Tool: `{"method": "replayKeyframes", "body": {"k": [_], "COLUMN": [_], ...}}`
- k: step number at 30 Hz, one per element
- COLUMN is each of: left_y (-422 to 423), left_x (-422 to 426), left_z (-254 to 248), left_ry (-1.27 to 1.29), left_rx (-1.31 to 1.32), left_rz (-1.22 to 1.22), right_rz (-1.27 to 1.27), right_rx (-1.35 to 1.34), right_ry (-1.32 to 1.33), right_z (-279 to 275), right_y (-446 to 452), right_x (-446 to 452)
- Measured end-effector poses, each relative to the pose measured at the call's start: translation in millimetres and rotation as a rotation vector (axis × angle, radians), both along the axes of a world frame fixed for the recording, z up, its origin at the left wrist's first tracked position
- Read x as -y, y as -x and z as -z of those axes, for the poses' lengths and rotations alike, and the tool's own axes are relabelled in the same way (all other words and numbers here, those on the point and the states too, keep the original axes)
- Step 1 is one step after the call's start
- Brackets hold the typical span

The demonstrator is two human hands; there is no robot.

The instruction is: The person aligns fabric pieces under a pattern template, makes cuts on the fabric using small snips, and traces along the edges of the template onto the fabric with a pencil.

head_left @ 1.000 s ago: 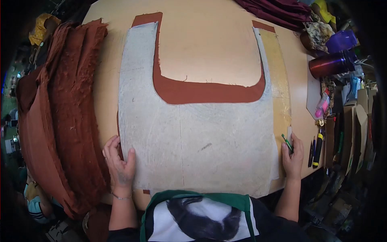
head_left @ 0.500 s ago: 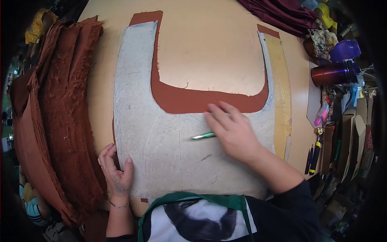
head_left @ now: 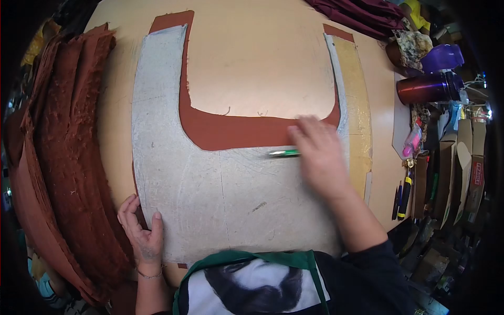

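A grey U-shaped pattern board lies over rust-brown fabric, which shows inside the curved cut-out and at the two upper ends. My left hand rests at the board's lower left edge, fingers apart, with nothing seen in it. Over the right part of the curve, slightly blurred, is my right hand, palm down. A green pen sticks out to the left from under it, held in that hand. A yellowish strip runs along the board's right arm.
Piled rust-brown fabric lies at left. Maroon cloth is at the top right. Along the right edge are a dark tumbler, a purple container, a yellow-black cutter and cardboard pieces. Parts of other people show at the edges.
My right hand left the board's right edge, swung in over the curve with the pen, then shifted slightly right. My left hand stays at the left edge. The view has shifted.
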State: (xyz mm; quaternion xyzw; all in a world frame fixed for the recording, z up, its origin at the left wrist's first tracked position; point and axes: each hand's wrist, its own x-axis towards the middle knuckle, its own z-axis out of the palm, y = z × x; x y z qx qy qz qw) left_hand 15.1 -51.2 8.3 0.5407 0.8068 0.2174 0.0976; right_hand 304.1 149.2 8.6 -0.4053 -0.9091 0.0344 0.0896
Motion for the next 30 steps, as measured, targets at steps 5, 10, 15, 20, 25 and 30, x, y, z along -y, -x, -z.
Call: {"method": "replayKeyframes", "body": {"k": [5, 10, 15, 20, 25, 30], "left_y": [1.6, 2.1, 0.9, 2.0, 0.5, -1.9], "left_x": [1.2, -0.7, -1.3, 0.2, -2.5, -3.2], "left_z": [5.0, 8.0, 7.3, 4.7, 3.5, -0.8], "left_ry": [-0.047, -0.105, -0.115, -0.06, -0.155, -0.167], "left_rx": [0.088, 0.1, 0.131, 0.094, 0.068, 0.029], "left_rz": [-0.016, -0.037, -0.049, -0.012, -0.043, -0.051], "right_rz": [0.219, 0.249, 0.252, 0.263, 0.243, 0.161], "right_rx": [-0.049, -0.054, -0.06, -0.075, -0.096, -0.158], "right_ry": [-0.113, -0.1, -0.083, -0.07, -0.073, -0.033], "right_z": [5.2, 6.2, 4.6, 4.3, 5.4, -8.2], "right_y": [-43.5, -40.1, -40.2, -40.2, -40.2, -49.2], "right_x": [4.2, 4.6, 4.8, 6.8, 6.9, 12.1]}}
